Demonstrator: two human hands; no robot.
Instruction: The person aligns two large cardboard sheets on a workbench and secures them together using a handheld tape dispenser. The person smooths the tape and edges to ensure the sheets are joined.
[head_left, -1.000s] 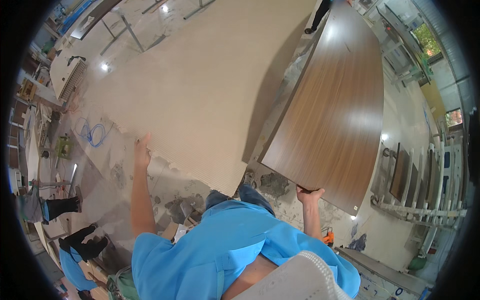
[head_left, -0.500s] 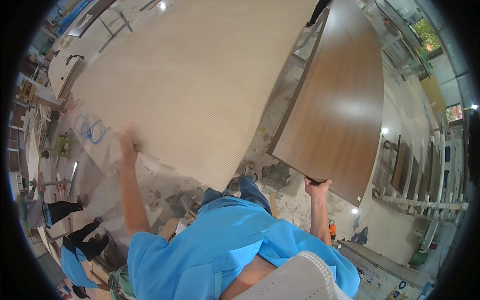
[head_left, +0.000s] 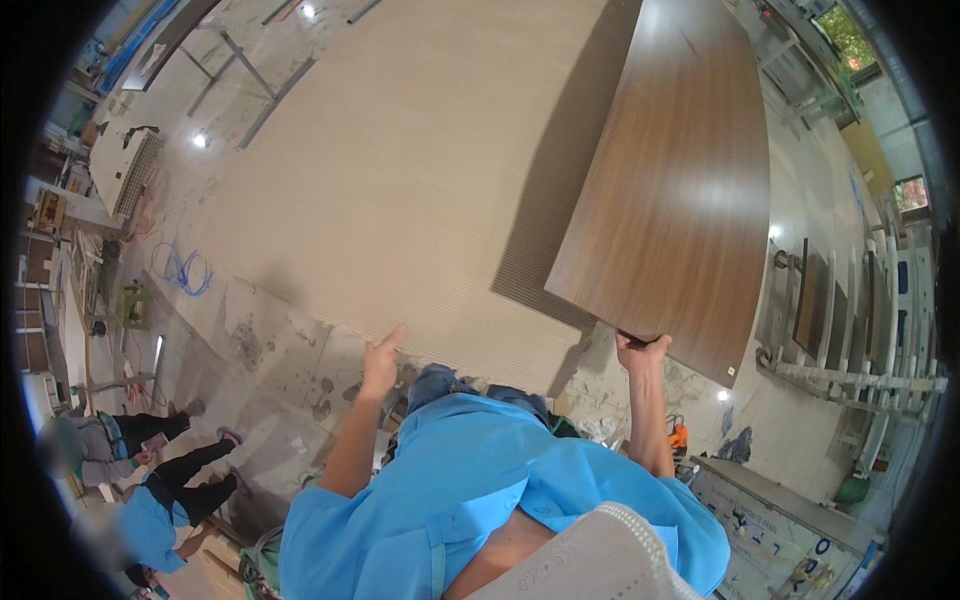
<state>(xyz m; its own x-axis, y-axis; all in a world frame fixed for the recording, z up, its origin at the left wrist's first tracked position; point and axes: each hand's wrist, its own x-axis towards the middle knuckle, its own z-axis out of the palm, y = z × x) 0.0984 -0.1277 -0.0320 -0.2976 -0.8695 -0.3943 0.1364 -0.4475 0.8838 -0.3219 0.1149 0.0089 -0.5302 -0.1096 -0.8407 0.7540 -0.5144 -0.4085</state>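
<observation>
At the right, a large wood-grain brown panel (head_left: 670,200) slants away from me. My right hand (head_left: 643,352) is closed around its near edge, with the fingers partly hidden beneath. A wide beige sheet with fine ribs (head_left: 390,200) spreads to the left of the panel and runs under its left side, where a dark shadow falls. Over the sheet's near edge is my left hand (head_left: 382,362), its thumb and fingers apart and nothing in it.
Metal frame legs (head_left: 262,100) lie at the far left. A coiled blue hose (head_left: 182,270) rests beside the sheet. Two people, one in a blue shirt (head_left: 150,530), are at the lower left. On the right stands a white rack (head_left: 850,375) with upright boards.
The beige sheet has shifted right and now reaches beneath the brown panel. My left hand has come off the sheet's left corner and moved right, toward my body. My right hand keeps its hold.
</observation>
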